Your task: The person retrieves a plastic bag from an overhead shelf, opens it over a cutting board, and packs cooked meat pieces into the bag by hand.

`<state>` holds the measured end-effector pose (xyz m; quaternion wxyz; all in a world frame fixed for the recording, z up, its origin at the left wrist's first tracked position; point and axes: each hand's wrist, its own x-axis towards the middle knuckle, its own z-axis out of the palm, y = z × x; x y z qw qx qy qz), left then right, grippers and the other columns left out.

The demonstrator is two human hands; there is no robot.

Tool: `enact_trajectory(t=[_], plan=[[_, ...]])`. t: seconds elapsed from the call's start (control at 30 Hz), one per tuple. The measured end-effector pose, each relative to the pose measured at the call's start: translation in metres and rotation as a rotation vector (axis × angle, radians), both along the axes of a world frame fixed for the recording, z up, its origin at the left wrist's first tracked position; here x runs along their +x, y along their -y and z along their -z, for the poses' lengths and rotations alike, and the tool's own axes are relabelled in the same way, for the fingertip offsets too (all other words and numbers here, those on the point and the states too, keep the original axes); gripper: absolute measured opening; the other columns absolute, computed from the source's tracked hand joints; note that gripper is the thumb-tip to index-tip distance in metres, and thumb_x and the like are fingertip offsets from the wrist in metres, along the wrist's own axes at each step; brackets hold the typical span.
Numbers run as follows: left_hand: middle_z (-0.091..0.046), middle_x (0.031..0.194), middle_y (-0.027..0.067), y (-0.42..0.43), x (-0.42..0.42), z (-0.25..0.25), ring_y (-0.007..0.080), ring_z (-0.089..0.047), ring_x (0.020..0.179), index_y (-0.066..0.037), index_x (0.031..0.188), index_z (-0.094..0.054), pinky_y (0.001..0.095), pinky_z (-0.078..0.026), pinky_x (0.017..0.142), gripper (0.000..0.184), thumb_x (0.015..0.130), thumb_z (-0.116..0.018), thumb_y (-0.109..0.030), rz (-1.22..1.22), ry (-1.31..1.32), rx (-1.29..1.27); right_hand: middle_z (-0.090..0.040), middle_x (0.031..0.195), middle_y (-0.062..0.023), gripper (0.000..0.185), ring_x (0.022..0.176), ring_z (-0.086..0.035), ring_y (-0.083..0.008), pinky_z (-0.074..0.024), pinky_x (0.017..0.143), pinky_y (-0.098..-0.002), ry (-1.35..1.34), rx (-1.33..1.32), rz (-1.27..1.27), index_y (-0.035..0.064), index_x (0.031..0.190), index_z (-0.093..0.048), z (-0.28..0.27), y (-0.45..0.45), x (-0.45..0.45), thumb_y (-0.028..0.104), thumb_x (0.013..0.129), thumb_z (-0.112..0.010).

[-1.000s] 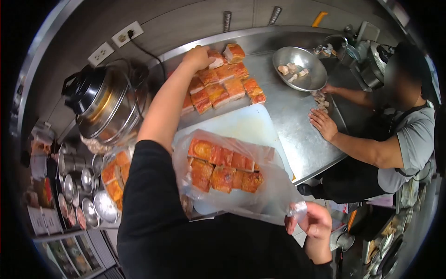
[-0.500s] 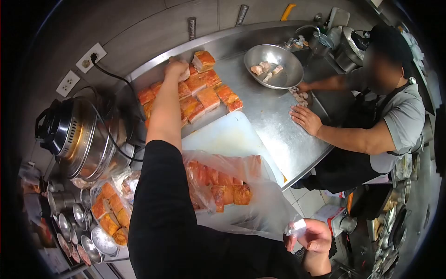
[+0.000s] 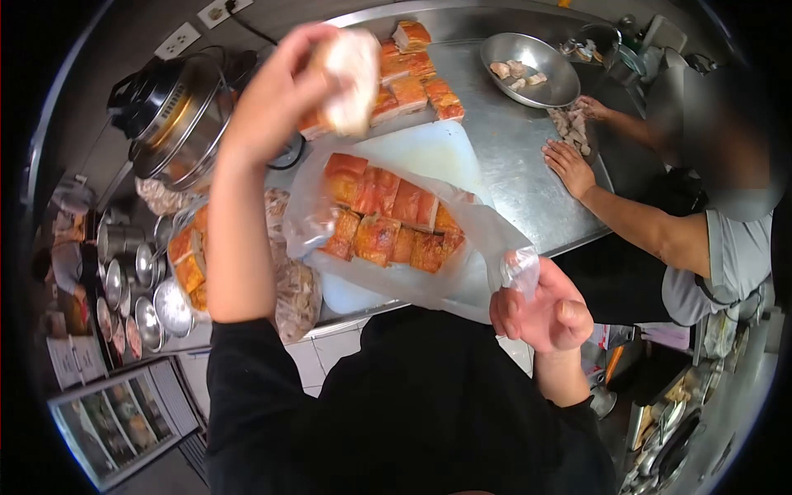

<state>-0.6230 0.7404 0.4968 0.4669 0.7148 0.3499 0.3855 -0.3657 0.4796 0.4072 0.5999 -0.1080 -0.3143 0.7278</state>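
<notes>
Clearly, the left grip (image 3: 285, 91) is clamped on a thick piece of meat (image 3: 353, 78), fingers and thumb closed around one side, the pale cut side blurred. That piece is held up in the air, just right of the left grip's palm. Beyond and to the right of the left grip, browned pieces (image 3: 404, 92) sit close together in rows on the metal counter (image 3: 516, 165). Between the two grips and nearer the body, a clear bag (image 3: 483, 243) lies over a white cutting board (image 3: 441, 148), with two rows of orange-skinned chunks (image 3: 396, 198) inside. The right grip (image 3: 549, 318) is curled closed on the bag's edge, the film bunched at the fingers. Farther out from the right grip, a co-worker's hand (image 3: 569, 169) rests on the counter, and beyond it is a metal bowl (image 3: 561, 82) with a few pale bits (image 3: 516, 70) inside. Left of the left grip is a large round appliance (image 3: 186, 107) with a dark top; nearer the body from there, beside the left forearm, are more browned chunks (image 3: 190, 260).
</notes>
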Motion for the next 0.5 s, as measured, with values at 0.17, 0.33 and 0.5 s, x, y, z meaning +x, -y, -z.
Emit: enact_trajectory(t=[0.17, 0.33, 0.5], plan=[[-0.058, 0.118, 0.0168, 0.121, 0.015, 0.048, 0.0308, -0.058, 0.109, -0.004, 0.124, -0.053, 0.0374, -0.046, 0.096, 0.059, 0.073, -0.073, -0.025, -0.035, -0.336, 0.213, -0.057, 0.102, -0.0169, 0.072, 0.080, -0.059, -0.0239, -0.0472, 0.074, -0.0368, -0.014, 0.027, -0.076, -0.0103, 0.143, -0.031, -0.002, -0.003, 0.007, 0.031, 0.089, -0.056], [-0.055, 0.118, 0.0224, 0.167, 0.051, 0.102, 0.0405, -0.057, 0.110, -0.005, 0.128, -0.049, 0.0432, -0.047, 0.094, 0.066, 0.073, -0.072, -0.032, -0.072, -0.681, 0.006, -0.056, 0.100, -0.0145, 0.068, 0.078, -0.059, -0.0218, -0.0462, 0.072, -0.0367, 0.073, 0.031, -0.121, -0.0087, 0.142, -0.032, -0.003, -0.004, 0.011, 0.033, 0.092, -0.052], [-0.055, 0.117, 0.0212, 0.181, 0.073, 0.123, 0.0395, -0.055, 0.113, -0.010, 0.126, -0.053, 0.0464, -0.044, 0.093, 0.063, 0.071, -0.075, -0.033, -0.108, -0.944, -0.101, -0.058, 0.099, -0.0141, 0.066, 0.079, -0.058, -0.0220, -0.0444, 0.075, -0.0374, 0.098, 0.013, -0.134, -0.0091, 0.141, -0.035, 0.003, -0.005, 0.013, 0.033, 0.093, -0.052]])
